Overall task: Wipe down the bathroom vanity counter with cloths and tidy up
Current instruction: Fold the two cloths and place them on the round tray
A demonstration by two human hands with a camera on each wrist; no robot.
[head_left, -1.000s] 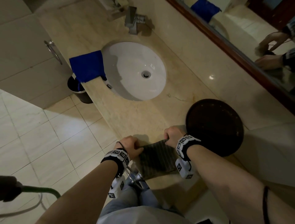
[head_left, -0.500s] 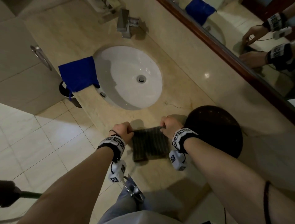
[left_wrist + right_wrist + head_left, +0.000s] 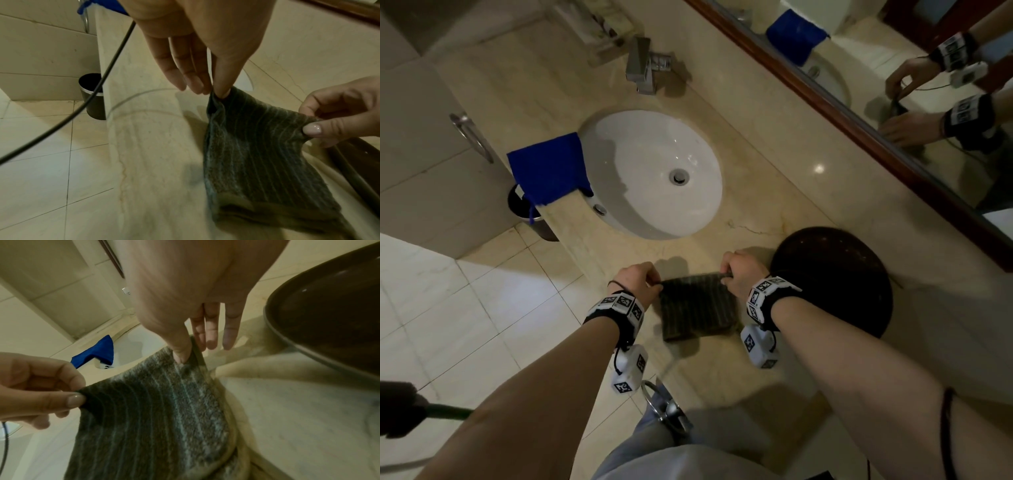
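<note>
A dark grey striped cloth [image 3: 697, 306] lies folded on the beige marble counter [image 3: 774, 192], near its front edge. My left hand [image 3: 640, 279] pinches the cloth's far left corner [image 3: 216, 97] between thumb and forefinger. My right hand [image 3: 739, 270] pinches the far right corner [image 3: 189, 360]. The far edge is lifted a little and stretched between both hands, while the near folded edge [image 3: 267, 216] rests on the counter. A blue cloth [image 3: 549, 169] lies over the counter's left end beside the white basin [image 3: 650, 171].
A dark round tray [image 3: 835, 281] sits just right of my right hand. The faucet [image 3: 643, 65] stands behind the basin, and a mirror [image 3: 893, 78] runs along the back. A black bin [image 3: 527, 214] stands on the tiled floor below the counter's left end.
Both hands have carried the striped cloth away from the counter's front edge, farther onto the counter. It no longer hangs over the edge and now lies as a smaller folded square.
</note>
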